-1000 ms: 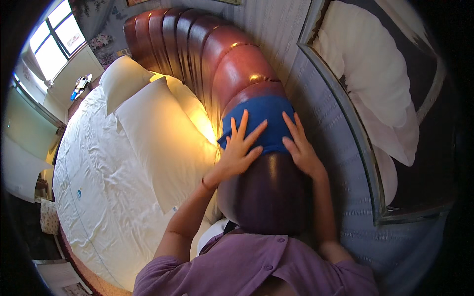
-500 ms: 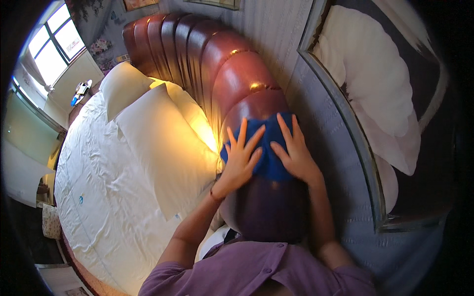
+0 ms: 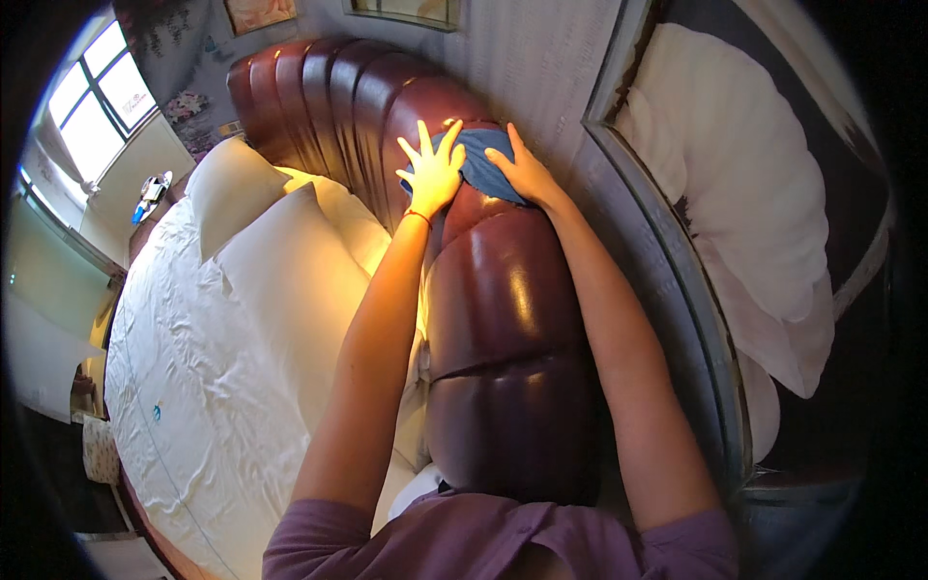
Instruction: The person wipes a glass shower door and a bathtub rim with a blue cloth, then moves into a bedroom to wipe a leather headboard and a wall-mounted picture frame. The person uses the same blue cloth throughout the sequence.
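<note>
Both hands (image 3: 478, 166) press blue cloth (image 3: 478, 159) onto headboard (image 3: 503, 319).

It was a bedroom, in a home or perhaps a hotel. A wide bed (image 3: 193, 387) with a rumpled white sheet filled the left of the view, with white pillows (image 3: 290, 261) lined up against a tall, padded, dark red leather headboard (image 3: 503, 319). A bright window (image 3: 92, 97) stood at the far side, framed pictures (image 3: 256, 12) hung on the wall, and a large framed artwork (image 3: 744, 193) of a white flower hung beside the headboard.
</note>
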Demonstrator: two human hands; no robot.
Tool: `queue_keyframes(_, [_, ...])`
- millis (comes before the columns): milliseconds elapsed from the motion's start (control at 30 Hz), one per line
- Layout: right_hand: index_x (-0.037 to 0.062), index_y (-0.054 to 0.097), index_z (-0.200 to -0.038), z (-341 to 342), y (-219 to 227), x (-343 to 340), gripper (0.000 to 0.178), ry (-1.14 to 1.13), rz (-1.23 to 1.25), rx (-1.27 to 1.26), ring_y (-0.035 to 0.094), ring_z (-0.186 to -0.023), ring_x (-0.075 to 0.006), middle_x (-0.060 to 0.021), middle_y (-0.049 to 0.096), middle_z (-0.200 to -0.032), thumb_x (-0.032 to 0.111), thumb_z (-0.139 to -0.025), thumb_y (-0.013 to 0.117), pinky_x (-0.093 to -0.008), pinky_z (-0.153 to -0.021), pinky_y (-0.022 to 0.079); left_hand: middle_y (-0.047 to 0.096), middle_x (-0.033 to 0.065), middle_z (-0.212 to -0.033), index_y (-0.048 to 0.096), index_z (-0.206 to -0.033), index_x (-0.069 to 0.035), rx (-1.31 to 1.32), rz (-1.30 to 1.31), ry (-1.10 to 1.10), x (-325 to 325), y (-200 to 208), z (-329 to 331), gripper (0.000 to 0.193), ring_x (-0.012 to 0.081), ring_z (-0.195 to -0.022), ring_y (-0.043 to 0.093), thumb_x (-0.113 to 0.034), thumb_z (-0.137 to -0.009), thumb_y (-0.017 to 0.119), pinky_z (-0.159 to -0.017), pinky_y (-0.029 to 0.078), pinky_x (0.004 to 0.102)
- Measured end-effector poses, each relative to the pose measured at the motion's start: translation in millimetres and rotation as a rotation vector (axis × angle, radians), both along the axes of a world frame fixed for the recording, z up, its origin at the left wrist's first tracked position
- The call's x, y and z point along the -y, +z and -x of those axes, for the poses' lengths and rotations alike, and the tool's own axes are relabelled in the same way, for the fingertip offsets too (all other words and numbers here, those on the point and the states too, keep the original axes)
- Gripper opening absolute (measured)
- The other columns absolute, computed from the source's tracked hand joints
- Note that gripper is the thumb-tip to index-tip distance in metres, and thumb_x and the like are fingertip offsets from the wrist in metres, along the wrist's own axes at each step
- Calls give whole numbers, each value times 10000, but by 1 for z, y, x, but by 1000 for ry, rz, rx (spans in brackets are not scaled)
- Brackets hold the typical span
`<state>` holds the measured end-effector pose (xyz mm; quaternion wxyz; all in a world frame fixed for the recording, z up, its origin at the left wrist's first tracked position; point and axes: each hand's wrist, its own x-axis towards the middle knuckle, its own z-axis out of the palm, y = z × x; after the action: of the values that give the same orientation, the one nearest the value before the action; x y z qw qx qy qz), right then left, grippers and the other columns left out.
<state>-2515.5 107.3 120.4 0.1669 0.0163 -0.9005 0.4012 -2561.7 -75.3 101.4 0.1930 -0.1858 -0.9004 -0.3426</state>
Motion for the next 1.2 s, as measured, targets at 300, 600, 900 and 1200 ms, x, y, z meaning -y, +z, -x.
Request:
queue_keyframes(300, [-1, 184, -1560, -100, 4, -9, 977, 130, 300, 157, 262, -1474, -332, -240, 242, -1595, 563, -895, 625, -391, -1191, 230, 14, 151, -1661, 360, -1510, -416, 187, -158, -293, 12, -3, -93, 592, 581, -1448, -38, -467, -952, 551, -978, 154, 844])
queue_keyframes(600, [33, 132, -1579, -214, 3, 14, 888, 102, 496, 208, 252, -1469, -291, -212, 215, -1600, 458, -959, 606, -354, -1182, 238, 83, 153, -1657, 456, -1465, -378, 166, -165, -454, 35, 2, -182, 534, 552, -1463, 15, -415, -950, 593, -1009, 151, 818])
queue_keyframes(900, [54, 108, -1586, -328, -2, 44, 846, -33, 404, 239, 250, -1469, -310, -215, 187, -1609, 428, -985, 571, -379, -1190, 226, 60, 149, -1661, 433, -1478, -392, 155, -35, -508, 58, 15, -286, 562, 557, -1464, -14, -427, -940, 592, -1002, 156, 827])
queue_keyframes(1200, [136, 102, -1590, -450, 8, 81, 926, -16, 312, 210, 257, -1446, -459, -281, 161, -1592, 555, -913, 575, -553, -1155, 276, 2, 167, -1660, 393, -1518, -311, 251, 101, -603, 114, 30, -412, 594, 544, -1469, -48, -421, -956, 550, -1155, 94, 665])
